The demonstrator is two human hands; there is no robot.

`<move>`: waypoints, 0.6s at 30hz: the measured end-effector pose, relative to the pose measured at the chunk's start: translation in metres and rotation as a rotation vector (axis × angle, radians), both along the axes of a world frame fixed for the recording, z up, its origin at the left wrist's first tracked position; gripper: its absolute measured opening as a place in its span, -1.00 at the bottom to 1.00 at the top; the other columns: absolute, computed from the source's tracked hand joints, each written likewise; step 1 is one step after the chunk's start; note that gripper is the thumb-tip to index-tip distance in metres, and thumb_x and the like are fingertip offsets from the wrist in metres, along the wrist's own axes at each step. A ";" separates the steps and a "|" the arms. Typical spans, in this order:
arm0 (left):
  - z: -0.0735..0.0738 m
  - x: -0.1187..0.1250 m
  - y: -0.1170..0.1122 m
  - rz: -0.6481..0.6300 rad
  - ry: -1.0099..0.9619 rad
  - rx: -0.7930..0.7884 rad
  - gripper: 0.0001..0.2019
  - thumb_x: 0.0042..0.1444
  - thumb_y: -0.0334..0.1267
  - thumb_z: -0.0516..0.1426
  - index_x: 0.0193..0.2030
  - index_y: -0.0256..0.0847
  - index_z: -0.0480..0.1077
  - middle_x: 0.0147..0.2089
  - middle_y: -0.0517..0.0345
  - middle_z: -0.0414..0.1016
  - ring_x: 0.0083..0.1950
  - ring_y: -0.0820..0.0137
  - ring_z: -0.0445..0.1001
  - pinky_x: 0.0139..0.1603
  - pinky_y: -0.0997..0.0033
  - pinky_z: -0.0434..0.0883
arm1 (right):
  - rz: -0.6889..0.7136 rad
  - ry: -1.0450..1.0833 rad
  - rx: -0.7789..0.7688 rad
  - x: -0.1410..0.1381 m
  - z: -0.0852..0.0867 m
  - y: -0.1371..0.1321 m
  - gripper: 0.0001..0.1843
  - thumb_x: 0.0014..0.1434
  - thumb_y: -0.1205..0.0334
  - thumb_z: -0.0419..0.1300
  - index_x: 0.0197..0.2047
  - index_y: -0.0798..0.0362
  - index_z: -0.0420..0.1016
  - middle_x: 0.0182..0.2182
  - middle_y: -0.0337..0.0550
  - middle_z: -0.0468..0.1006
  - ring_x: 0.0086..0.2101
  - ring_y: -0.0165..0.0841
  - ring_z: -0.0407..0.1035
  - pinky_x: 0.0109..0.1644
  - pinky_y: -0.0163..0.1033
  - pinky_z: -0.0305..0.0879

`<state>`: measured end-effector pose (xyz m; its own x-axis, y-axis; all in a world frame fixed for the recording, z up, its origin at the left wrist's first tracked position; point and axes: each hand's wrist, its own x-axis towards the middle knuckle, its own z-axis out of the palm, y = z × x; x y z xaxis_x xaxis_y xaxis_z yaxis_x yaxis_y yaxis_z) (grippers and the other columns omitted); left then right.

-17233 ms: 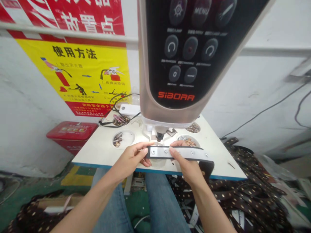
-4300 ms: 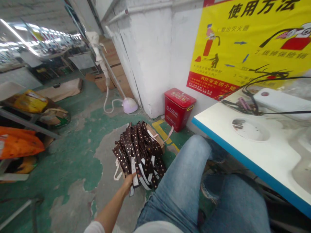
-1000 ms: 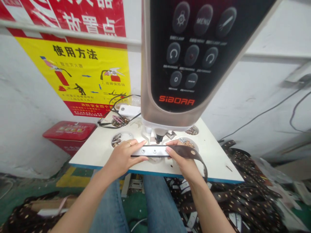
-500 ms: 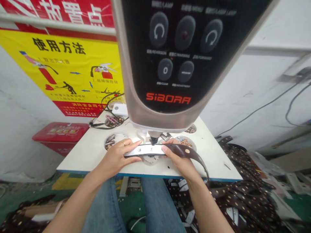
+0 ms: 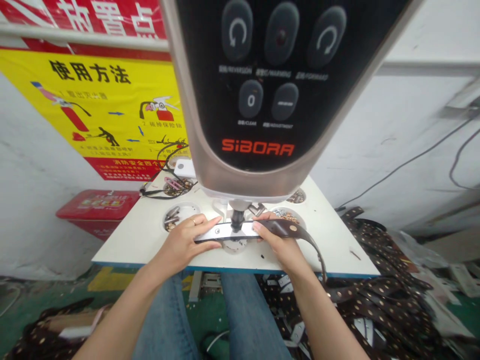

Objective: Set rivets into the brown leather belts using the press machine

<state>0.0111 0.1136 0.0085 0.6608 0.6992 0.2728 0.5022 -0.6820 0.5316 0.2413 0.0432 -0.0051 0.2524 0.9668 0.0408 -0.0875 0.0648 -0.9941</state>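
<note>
A dark brown studded belt (image 5: 279, 228) lies across the front of the pressing machine (image 5: 251, 182), with a silver plate (image 5: 208, 235) facing up on its end. My left hand (image 5: 189, 237) grips the plate's left end between thumb and fingers. Farther right, my right hand (image 5: 275, 237) pinches the belt, thumb on top near the plate's other end. Between both hands the machine's dark punch (image 5: 237, 220) is down on the plate. From my right hand the strap curves down over the table's front edge.
Round bins in the white table (image 5: 135, 245) hold small metal parts (image 5: 287, 217). Studded belts (image 5: 375, 300) are heaped on the right, more (image 5: 52, 320) at lower left. A red box (image 5: 97, 205) stands beside the table. Cables (image 5: 153, 192) lie at the back left.
The machine's punch has come down onto the silver plate. Both hands keep their hold on the belt. The view has shifted slightly.
</note>
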 end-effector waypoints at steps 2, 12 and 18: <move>0.006 0.002 -0.010 0.006 -0.017 0.067 -0.50 0.23 0.06 0.08 0.22 -0.15 0.34 -0.13 0.04 0.44 -0.11 0.28 0.43 -0.08 0.37 0.35 | -0.073 0.126 0.063 -0.008 0.003 -0.006 -0.74 0.02 0.05 0.32 -0.26 -0.02 0.45 -0.46 -0.28 0.44 -0.46 -0.37 0.31 -0.35 -0.25 0.28; 0.005 0.000 -0.029 0.011 0.002 0.211 -0.52 0.23 -0.03 0.11 0.22 -0.19 0.33 -0.05 -0.04 0.46 -0.04 0.21 0.42 -0.01 0.26 0.34 | -0.053 -0.132 -0.004 -0.008 0.014 -0.035 -0.76 0.05 0.02 0.31 -0.28 -0.02 0.53 -0.55 -0.27 0.46 -0.45 -0.28 0.38 -0.26 -0.17 0.27; 0.008 0.006 0.003 0.043 0.008 -0.069 -0.50 0.18 -0.06 0.18 0.24 -0.10 0.32 -0.07 0.04 0.40 -0.06 0.25 0.41 0.00 0.33 0.34 | -0.010 -0.136 -0.008 0.010 -0.002 -0.004 -0.74 0.07 0.00 0.30 -0.26 -0.01 0.52 -0.46 -0.23 0.49 -0.43 -0.30 0.36 -0.26 -0.18 0.26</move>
